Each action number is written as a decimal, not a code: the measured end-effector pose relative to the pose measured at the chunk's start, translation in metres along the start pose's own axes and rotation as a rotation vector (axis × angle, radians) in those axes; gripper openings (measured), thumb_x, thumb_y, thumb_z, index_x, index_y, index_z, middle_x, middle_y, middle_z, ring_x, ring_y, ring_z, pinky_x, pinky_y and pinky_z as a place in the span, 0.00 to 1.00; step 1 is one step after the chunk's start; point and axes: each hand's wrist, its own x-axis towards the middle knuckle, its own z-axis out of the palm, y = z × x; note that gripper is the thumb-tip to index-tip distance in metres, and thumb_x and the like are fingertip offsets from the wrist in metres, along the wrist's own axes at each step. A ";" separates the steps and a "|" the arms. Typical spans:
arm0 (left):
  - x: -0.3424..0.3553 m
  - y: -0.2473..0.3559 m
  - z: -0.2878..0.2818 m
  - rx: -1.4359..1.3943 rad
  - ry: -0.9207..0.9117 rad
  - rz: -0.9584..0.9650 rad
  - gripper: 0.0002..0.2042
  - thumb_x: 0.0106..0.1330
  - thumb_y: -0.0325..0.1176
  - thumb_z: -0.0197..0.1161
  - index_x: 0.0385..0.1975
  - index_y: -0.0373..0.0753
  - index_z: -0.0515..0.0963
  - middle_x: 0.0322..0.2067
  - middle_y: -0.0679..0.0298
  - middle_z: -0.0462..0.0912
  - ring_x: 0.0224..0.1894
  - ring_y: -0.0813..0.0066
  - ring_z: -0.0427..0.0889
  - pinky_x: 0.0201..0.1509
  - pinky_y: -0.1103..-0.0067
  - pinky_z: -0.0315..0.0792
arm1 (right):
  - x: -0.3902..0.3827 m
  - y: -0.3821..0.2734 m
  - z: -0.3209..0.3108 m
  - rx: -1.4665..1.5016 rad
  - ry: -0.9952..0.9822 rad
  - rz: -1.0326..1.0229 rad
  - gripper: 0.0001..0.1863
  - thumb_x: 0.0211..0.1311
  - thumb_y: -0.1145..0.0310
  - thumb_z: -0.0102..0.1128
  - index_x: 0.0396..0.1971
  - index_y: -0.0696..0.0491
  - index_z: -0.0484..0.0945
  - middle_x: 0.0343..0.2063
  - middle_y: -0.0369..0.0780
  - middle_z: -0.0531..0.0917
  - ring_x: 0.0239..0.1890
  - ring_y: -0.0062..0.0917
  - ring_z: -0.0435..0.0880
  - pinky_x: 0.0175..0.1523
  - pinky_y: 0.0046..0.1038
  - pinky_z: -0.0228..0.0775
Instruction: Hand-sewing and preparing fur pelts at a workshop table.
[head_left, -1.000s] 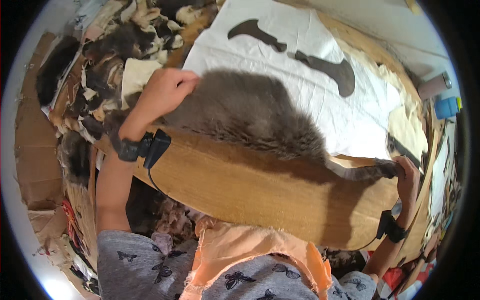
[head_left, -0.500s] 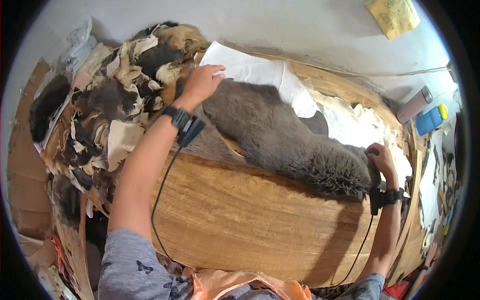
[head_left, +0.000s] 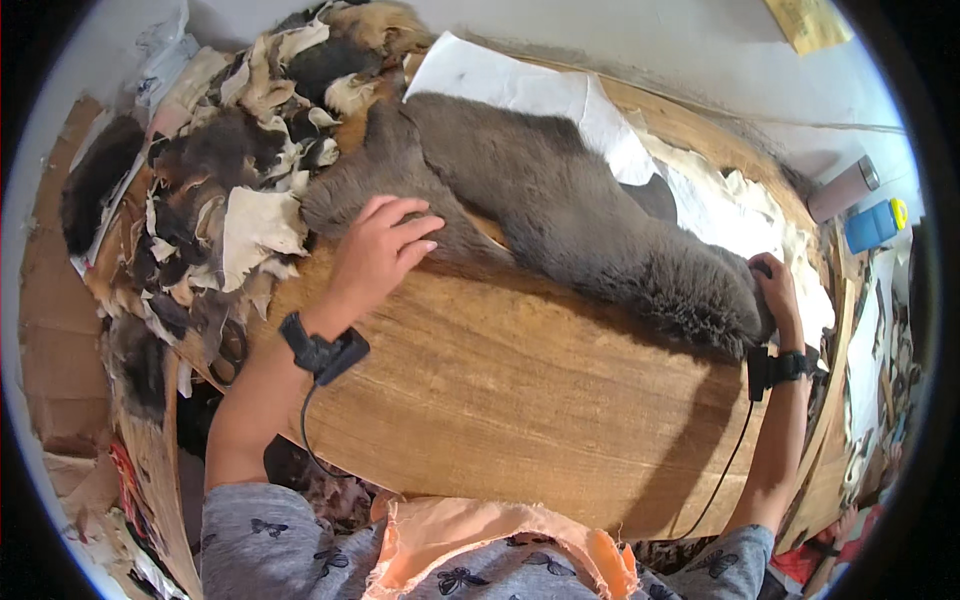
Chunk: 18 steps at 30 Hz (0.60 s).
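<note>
A long grey-brown fur pelt point(head_left: 560, 190) lies across the wooden table point(head_left: 520, 400), its fluffier end at the right. At that end my right hand point(head_left: 778, 285) is closed on the pelt's edge, fingers bent around it. My left hand point(head_left: 385, 250) hovers at or just over a second grey fur piece point(head_left: 380, 180) at the left, its fingers spread and holding nothing visible. Whether the fingertips touch the fur I cannot tell. Beneath and behind the pelt lies a white sheet point(head_left: 520, 85), partly covered by the fur.
Scraps of fur and hide point(head_left: 220, 160) are heaped at the left. A pink bottle point(head_left: 845, 190) and a blue container with a yellow lid point(head_left: 875, 226) stand at the far right. Pale hide point(head_left: 735, 200) lies behind the pelt. A cable hangs from each wrist device.
My left hand has come back from the pelt's far left edge toward me, its fingers now spread. My right hand stays on the pelt's right end. The view has shifted slightly.
</note>
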 end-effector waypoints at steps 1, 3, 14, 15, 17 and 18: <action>0.000 -0.010 0.006 0.021 -0.039 0.010 0.11 0.57 0.31 0.62 0.40 0.42 0.80 0.43 0.63 0.79 0.47 0.63 0.73 0.50 0.74 0.70 | 0.001 -0.002 0.001 -0.008 0.041 -0.046 0.09 0.51 0.79 0.57 0.34 0.58 0.76 0.29 0.41 0.81 0.34 0.25 0.78 0.43 0.25 0.69; 0.001 -0.020 0.017 0.044 -0.104 -0.020 0.13 0.56 0.33 0.63 0.42 0.44 0.80 0.47 0.63 0.77 0.50 0.63 0.70 0.50 0.70 0.70 | -0.005 -0.007 -0.001 -0.041 0.114 -0.085 0.09 0.54 0.74 0.57 0.36 0.58 0.76 0.31 0.43 0.81 0.35 0.28 0.79 0.44 0.27 0.69; 0.006 -0.023 0.034 0.048 -0.085 -0.118 0.11 0.57 0.33 0.62 0.39 0.43 0.81 0.45 0.63 0.77 0.49 0.63 0.71 0.50 0.70 0.69 | -0.106 0.112 -0.023 0.519 0.425 0.722 0.20 0.64 0.54 0.51 0.21 0.56 0.75 0.08 0.33 0.71 0.12 0.17 0.72 0.12 0.17 0.53; 0.005 -0.023 0.036 0.058 -0.084 -0.107 0.10 0.58 0.33 0.61 0.40 0.43 0.81 0.46 0.62 0.77 0.49 0.62 0.70 0.51 0.70 0.69 | -0.104 0.105 -0.023 0.516 0.436 0.722 0.20 0.64 0.54 0.51 0.21 0.56 0.75 0.08 0.33 0.71 0.12 0.17 0.72 0.12 0.17 0.53; 0.001 -0.025 0.034 0.034 -0.099 -0.102 0.12 0.59 0.34 0.60 0.42 0.43 0.80 0.48 0.62 0.76 0.51 0.62 0.70 0.52 0.70 0.68 | -0.087 0.079 -0.010 1.040 0.857 0.782 0.14 0.58 0.57 0.60 0.26 0.53 0.73 0.11 0.32 0.72 0.08 0.14 0.67 0.09 0.15 0.52; -0.001 -0.028 0.032 0.006 -0.117 -0.097 0.13 0.60 0.35 0.59 0.45 0.43 0.78 0.50 0.62 0.75 0.53 0.61 0.69 0.54 0.70 0.67 | -0.085 0.074 -0.011 1.049 0.855 0.774 0.14 0.58 0.57 0.60 0.26 0.53 0.73 0.11 0.32 0.72 0.08 0.14 0.67 0.09 0.15 0.52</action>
